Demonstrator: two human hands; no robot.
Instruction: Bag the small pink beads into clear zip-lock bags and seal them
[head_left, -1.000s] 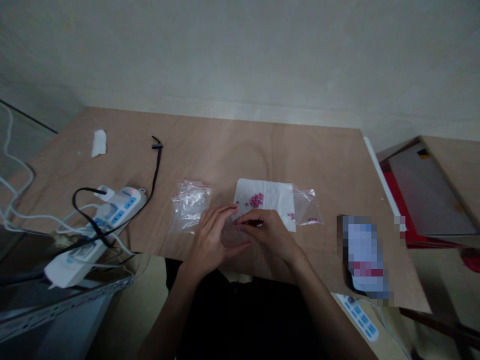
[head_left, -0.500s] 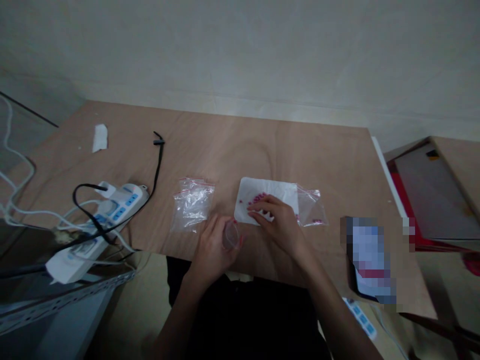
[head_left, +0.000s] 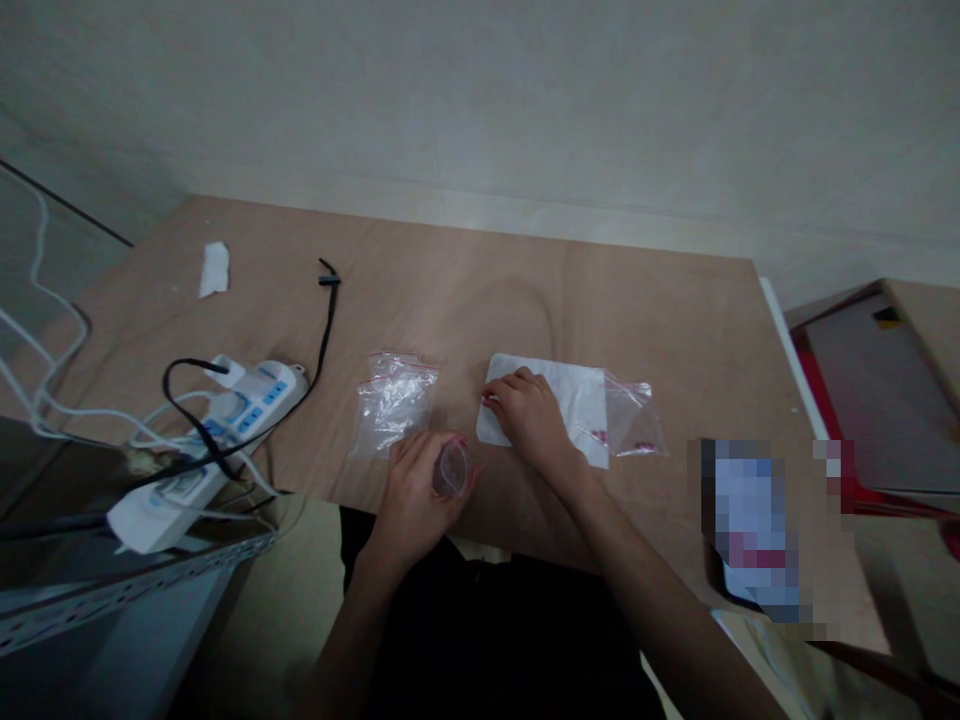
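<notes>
My left hand (head_left: 420, 490) is curled around a small clear plastic zip bag (head_left: 453, 468), its rounded mouth facing up at the table's front edge. A white sheet (head_left: 581, 385) lies to the right. Over its left part is my right hand (head_left: 529, 415), fingertips pinched together at the sheet's left edge with a small pinkish bead (head_left: 491, 399) between them. The hand hides the middle of the sheet. A clear zip bag (head_left: 634, 420) with several pink beads (head_left: 643, 447) in it lies at the sheet's right side.
Flat clear zip bags (head_left: 397, 400) lie left of centre. A white power strip (head_left: 255, 405) with plugs and cables takes up the left side, a black cable (head_left: 328, 320) beside it. A scrap of white paper (head_left: 214, 270) lies further back. At the right is a phone (head_left: 750, 530), blurred out.
My right hand has moved left across the sheet, now covering the pink beads that showed there before. My left hand still holds the bag. The view has shifted slightly.
</notes>
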